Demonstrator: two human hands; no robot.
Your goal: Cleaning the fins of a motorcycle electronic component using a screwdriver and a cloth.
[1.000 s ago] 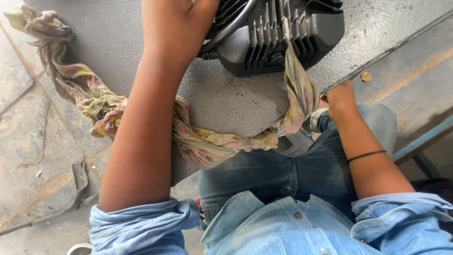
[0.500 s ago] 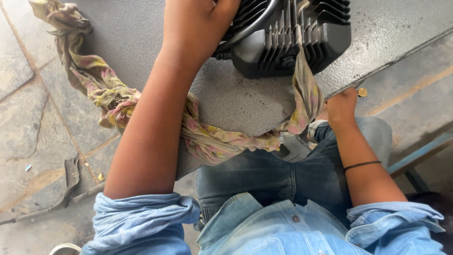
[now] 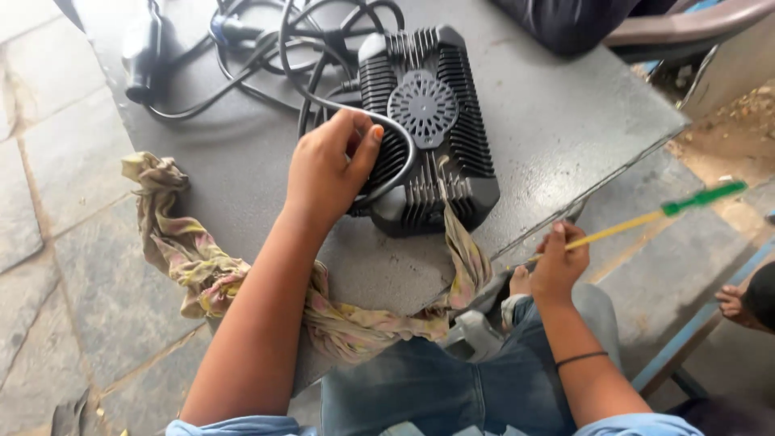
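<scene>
Left hand (image 3: pixel 327 165) rests on the left side of a black ribbed plastic box with a round vented grille (image 3: pixel 428 129), fingers curled onto its fins and over a thick black cable (image 3: pixel 404 149) looping round that side; a loose grip on box and cable together. The box sits near the front edge of the grey, scuffed metal surface (image 3: pixel 557 121), roughly mid-width, lying flat, grille up.

Right hand (image 3: pixel 557 262) is off the surface, just past its front right edge, above the person's jeans-clad knee. It is closed round a thin yellow rod with a green handle end (image 3: pixel 646 216), a screwdriver-like tool, which slants up and to the right, away from the surface. Tool tip is not clearly visible.

A crumpled floral cloth in faded yellow and pink (image 3: pixel 202 266) trails from the left part of the surface, over the front edge, under the left forearm, and up to the near end of the box, where one end touches the fins.

More black cables and a black plug-like block (image 3: pixel 145 52) lie tangled at the far left corner of the surface, well apart from the hands. Stone-slab floor (image 3: pixel 48 266) shows on the left. Another person's hand (image 3: pixel 731 303) shows at the right edge, low down.
</scene>
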